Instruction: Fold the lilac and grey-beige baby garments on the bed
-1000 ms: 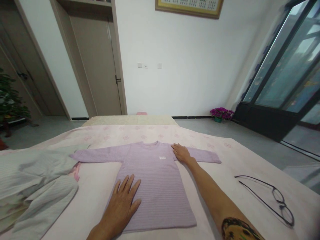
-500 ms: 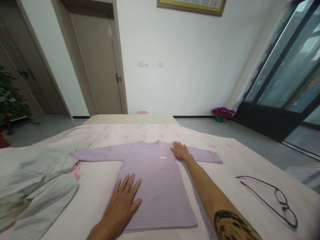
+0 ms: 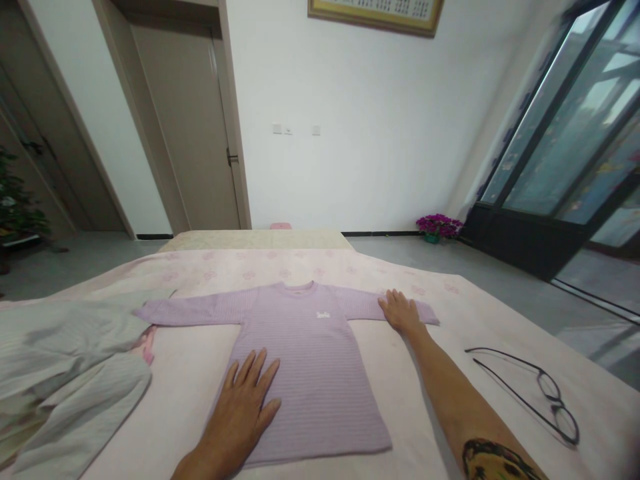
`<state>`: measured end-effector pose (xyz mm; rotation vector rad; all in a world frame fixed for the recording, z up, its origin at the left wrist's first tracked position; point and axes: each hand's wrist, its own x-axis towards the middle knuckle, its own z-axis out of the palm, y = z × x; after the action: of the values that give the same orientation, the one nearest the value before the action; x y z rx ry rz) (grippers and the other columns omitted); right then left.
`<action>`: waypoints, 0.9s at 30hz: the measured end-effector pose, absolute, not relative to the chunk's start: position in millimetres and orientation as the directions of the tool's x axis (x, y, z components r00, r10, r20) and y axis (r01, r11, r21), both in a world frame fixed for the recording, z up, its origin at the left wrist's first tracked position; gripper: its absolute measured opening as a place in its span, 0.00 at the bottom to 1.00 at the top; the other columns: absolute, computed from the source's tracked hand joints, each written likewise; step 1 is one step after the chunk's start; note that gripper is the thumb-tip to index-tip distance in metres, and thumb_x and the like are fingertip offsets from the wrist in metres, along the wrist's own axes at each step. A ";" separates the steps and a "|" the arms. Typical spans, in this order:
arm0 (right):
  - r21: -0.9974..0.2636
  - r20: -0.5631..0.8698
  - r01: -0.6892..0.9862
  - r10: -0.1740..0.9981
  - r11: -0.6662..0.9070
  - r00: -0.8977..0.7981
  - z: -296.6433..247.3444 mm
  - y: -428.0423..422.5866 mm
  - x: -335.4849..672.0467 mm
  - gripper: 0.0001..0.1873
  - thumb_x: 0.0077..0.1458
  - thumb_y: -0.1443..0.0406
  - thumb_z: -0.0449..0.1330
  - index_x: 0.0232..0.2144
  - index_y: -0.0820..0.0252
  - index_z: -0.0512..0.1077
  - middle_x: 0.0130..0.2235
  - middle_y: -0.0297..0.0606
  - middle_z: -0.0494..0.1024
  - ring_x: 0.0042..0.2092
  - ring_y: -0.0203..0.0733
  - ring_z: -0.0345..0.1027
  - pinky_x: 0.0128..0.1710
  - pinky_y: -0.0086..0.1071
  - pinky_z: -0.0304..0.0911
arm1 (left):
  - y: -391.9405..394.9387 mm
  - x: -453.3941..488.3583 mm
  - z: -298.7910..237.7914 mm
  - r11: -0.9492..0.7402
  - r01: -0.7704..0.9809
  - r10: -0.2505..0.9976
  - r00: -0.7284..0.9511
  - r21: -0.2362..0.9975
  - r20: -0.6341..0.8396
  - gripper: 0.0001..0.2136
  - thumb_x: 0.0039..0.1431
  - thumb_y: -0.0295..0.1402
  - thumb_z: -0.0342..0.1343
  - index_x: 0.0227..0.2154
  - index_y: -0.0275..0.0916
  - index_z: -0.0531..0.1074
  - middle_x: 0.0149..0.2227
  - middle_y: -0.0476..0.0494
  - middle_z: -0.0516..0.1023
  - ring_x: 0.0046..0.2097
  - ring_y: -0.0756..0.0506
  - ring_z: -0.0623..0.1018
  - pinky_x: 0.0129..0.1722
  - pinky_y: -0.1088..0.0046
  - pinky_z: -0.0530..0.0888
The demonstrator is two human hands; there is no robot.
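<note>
Across the lower half of the frame spreads a pale pink cloth printed with rose-coloured flowers [image 3: 187, 393], covering a broad surface, with a cream, flat-topped block [image 3: 260, 240] beyond its far edge. At the centre of this cloth lies a lilac, finely striped long-sleeved shirt [image 3: 313, 387], face up, neckline away from the viewer, sleeves stretched sideways. The left hand [image 3: 243, 407] rests palm down at the shirt's lower left, fingers extended and slightly parted, grasping nothing; the right hand [image 3: 403, 312] lies similarly flat on the sleeve at right, near its cuff, also gripping nothing. Crumpled pale grey clothing [image 3: 85, 350] fills the lower left, and dark thin-rimmed eyeglasses [image 3: 556, 403] lie unfolded at lower right. Behind stand a white wall [image 3: 360, 167], a beige panel door [image 3: 183, 127] at upper left and a dark-framed glass door [image 3: 543, 150] at upper right; magenta flowers in a green pot [image 3: 439, 227] sit on the grey floor [image 3: 387, 252]. A small white chest mark [image 3: 323, 315] is too tiny to read, as are the dark characters in the gold-framed panel [image 3: 375, 16] cut by the top edge.
</note>
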<state>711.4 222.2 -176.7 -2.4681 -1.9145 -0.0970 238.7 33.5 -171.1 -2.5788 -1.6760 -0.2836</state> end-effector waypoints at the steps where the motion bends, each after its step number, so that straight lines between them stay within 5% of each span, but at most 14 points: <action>1: 0.032 0.062 0.963 0.962 -0.267 0.264 -175.9 216.1 721.9 0.36 0.66 0.51 0.32 0.69 0.65 0.48 0.71 0.50 0.44 0.71 0.53 0.35 0.65 0.56 0.35 | 33.2 238.6 -170.8 -0.412 0.909 0.900 0.396 0.060 0.182 0.27 0.67 0.49 0.43 0.67 0.54 0.52 0.70 0.44 0.51 0.70 0.35 0.53 0.65 0.46 0.53; 9: 0.055 0.057 0.934 0.935 -0.352 0.349 -163.2 217.8 714.6 0.38 0.66 0.49 0.36 0.68 0.71 0.49 0.70 0.53 0.46 0.71 0.56 0.35 0.66 0.56 0.34 | 32.0 239.8 -164.8 -0.405 0.910 0.909 0.392 0.085 0.138 0.27 0.67 0.49 0.43 0.67 0.53 0.53 0.70 0.42 0.51 0.70 0.35 0.52 0.65 0.44 0.52; 16: -0.002 0.029 0.992 0.992 0.125 -0.125 -165.8 221.3 574.6 0.32 0.67 0.51 0.37 0.68 0.54 0.51 0.71 0.40 0.44 0.71 0.50 0.33 0.66 0.52 0.34 | 28.9 241.8 -154.8 -0.398 0.910 0.916 0.388 0.118 0.098 0.28 0.67 0.50 0.42 0.68 0.52 0.51 0.71 0.41 0.49 0.70 0.34 0.50 0.66 0.43 0.51; 19: -0.055 0.022 0.972 0.973 0.229 -0.229 -171.4 214.7 544.2 0.37 0.66 0.48 0.35 0.69 0.61 0.47 0.71 0.44 0.43 0.71 0.50 0.33 0.67 0.49 0.34 | 26.0 242.1 -147.6 -0.409 0.904 0.913 0.405 0.125 0.058 0.28 0.67 0.49 0.44 0.68 0.53 0.51 0.71 0.41 0.47 0.70 0.33 0.48 0.66 0.42 0.49; 27: -0.018 0.048 1.000 0.999 0.015 -0.014 -149.4 215.2 535.7 0.40 0.66 0.48 0.38 0.68 0.70 0.49 0.70 0.51 0.46 0.71 0.57 0.35 0.66 0.54 0.30 | 13.9 235.7 -135.5 -0.593 0.789 0.800 0.600 0.161 0.007 0.30 0.67 0.47 0.47 0.68 0.56 0.44 0.72 0.43 0.41 0.71 0.36 0.45 0.67 0.45 0.47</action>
<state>535.7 215.2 -149.4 -2.1720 -2.2037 -0.0326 235.7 13.9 -135.5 -2.9348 -1.4660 -0.1299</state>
